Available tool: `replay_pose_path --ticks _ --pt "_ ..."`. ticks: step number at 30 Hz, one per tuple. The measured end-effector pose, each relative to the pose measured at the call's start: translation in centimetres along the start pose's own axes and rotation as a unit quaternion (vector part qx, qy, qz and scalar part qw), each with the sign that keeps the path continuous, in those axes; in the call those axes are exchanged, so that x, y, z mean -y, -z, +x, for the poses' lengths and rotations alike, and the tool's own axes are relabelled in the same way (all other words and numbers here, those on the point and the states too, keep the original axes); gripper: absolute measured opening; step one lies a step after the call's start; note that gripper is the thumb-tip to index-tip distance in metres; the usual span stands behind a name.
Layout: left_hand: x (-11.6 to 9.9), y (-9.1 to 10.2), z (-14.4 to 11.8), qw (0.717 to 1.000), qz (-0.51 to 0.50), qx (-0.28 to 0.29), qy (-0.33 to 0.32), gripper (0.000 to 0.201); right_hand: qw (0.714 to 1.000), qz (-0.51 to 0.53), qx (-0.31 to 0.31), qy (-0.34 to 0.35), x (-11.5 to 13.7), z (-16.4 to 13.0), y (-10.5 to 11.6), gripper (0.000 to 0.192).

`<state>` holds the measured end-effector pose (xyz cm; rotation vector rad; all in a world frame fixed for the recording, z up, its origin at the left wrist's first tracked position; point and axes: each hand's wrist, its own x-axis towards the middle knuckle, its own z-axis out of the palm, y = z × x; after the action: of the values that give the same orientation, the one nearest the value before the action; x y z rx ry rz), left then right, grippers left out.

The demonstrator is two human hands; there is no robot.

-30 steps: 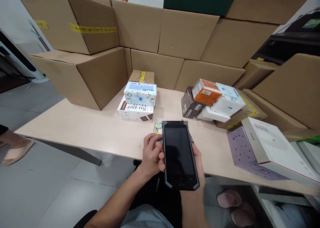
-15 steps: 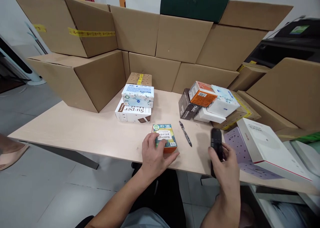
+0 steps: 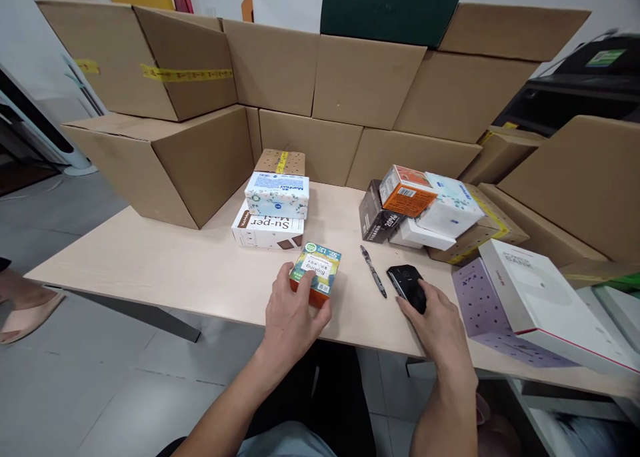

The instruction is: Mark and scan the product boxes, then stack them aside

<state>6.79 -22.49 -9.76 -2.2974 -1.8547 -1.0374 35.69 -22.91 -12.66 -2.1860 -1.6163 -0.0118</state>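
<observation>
My left hand (image 3: 295, 313) grips the sides of a small green, yellow and orange box (image 3: 317, 268) marked "Binking". The box sits slightly turned near the front of the table. A glossy black, phone-like device (image 3: 406, 285) lies low over the tabletop, my right hand (image 3: 440, 323) closed on its right side; its exact kind is not plain. Between the hands lies a pen (image 3: 373, 271), apart from both.
Behind my left hand are a white "Su-per Meal" box (image 3: 267, 229) and a Manhua tissue pack (image 3: 277, 195). An orange box (image 3: 407, 190) tops a pile at right. A white box (image 3: 545, 293) leans over a purple box (image 3: 480, 297). Cardboard boxes (image 3: 370, 80) wall the back.
My left hand has shifted the small box left and turned it. My right hand has tipped the black device from upright to nearly flat and brought it left, closer to the pen.
</observation>
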Motion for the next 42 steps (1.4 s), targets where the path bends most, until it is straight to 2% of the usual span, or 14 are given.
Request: replay_pose_path --ticks 4,10,14,17,19,23,25,27,30,32,34,36,39,42 --pt "0.5 0.5 0.0 0.998 -0.020 0.050 0.026 0.053 1.000 -0.013 -0.001 -0.025 -0.1 -0.4 -0.4 0.069" --pt "1.3 1.6 1.2 0.991 -0.132 0.014 0.008 0.052 0.997 0.016 -0.056 -0.044 -0.3 -1.3 -0.6 0.074" --pt "1.2 5.1 4.7 0.981 -0.157 -0.104 -0.037 0.051 0.994 0.041 -0.093 -0.031 -0.4 -1.5 -0.4 0.078" --pt "0.9 7.1 9.5 0.978 -0.087 -0.187 -0.021 0.054 0.993 0.051 -0.107 -0.029 0.1 -1.6 -0.1 0.081" --pt "1.3 7.2 13.2 0.976 -0.050 -0.213 0.002 0.055 0.992 0.061 -0.111 -0.025 0.6 -1.6 0.2 0.080" --pt "3.0 5.3 19.3 0.983 -0.023 -0.171 0.069 0.056 0.990 0.084 -0.112 -0.008 1.3 -1.9 0.8 0.074" --pt "3.6 4.1 20.4 0.988 -0.016 -0.131 0.085 0.056 0.988 0.089 -0.123 0.005 1.4 -2.0 0.9 0.069" --pt "3.4 3.2 20.3 0.982 0.003 -0.173 0.069 0.059 0.983 0.096 -0.154 0.021 1.6 -2.2 1.0 0.063" --pt "0.7 1.8 18.6 0.968 -0.002 -0.245 -0.051 0.054 0.962 0.142 -0.231 0.031 2.5 -2.7 0.7 0.046" --pt "-2.3 0.4 17.8 0.967 -0.022 -0.193 -0.165 0.045 0.945 0.187 -0.266 0.034 3.5 -3.2 0.2 0.031" --pt "-5.4 -1.5 17.6 0.965 -0.012 -0.124 -0.232 0.050 0.934 0.219 -0.277 0.057 4.5 -3.7 -0.6 0.020" --pt "-8.3 -3.6 18.2 0.965 0.013 -0.071 -0.253 0.066 0.924 0.234 -0.285 0.101 5.0 -4.0 -1.4 0.014" --pt "-11.2 -6.5 19.8 0.956 0.050 -0.057 -0.284 0.084 0.912 0.236 -0.307 0.137 5.1 -4.1 -2.2 0.010" --pt "-12.4 -8.4 21.1 0.952 0.071 -0.023 -0.297 0.074 0.913 0.236 -0.303 0.136 4.8 -3.9 -2.4 0.010"
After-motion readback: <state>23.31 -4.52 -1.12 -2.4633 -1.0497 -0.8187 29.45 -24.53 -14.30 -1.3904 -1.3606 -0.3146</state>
